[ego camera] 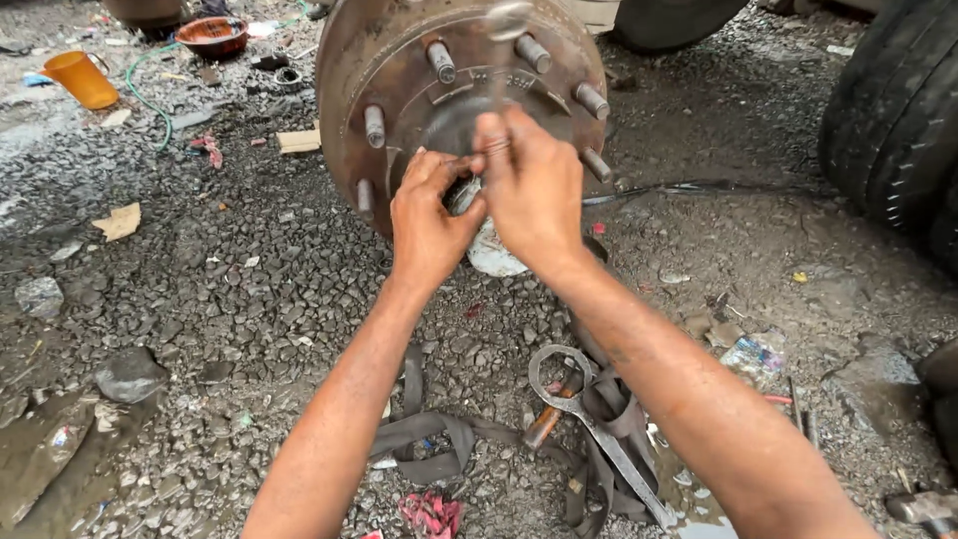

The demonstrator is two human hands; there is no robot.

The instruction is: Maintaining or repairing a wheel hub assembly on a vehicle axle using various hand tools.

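Both hands work at the centre of a rusty wheel hub (399, 60) that stands on gravel ground (230, 289), its face turned toward the camera and its threaded wheel studs (440, 60) sticking out around the rim. The left hand (429, 220) has its grip pinched together on a small pale metal part (464, 195) at the hub's middle opening; what exactly the part is cannot be told, since the fingers cover most of it. The right hand (534, 185) is just beside and touching the left, its grip clamped around the thin handle of a tool (507, 25) whose blurred metal head rises above the knuckles in front of the hub's upper face. Directly below the hands, a white rounded piece (496, 255) lies on the gravel against the hub's base. Nearer the camera, between the forearms, a large ring spanner (589, 419) rests across a tangle of grey straps (439, 434), with a wooden-handled tool (547, 419) beside it. A red rag (431, 514) lies at the bottom edge. Far left stand an orange plastic jug (82, 78) and a rusty bowl (212, 36); worn tyres (888, 110) fill the right side.
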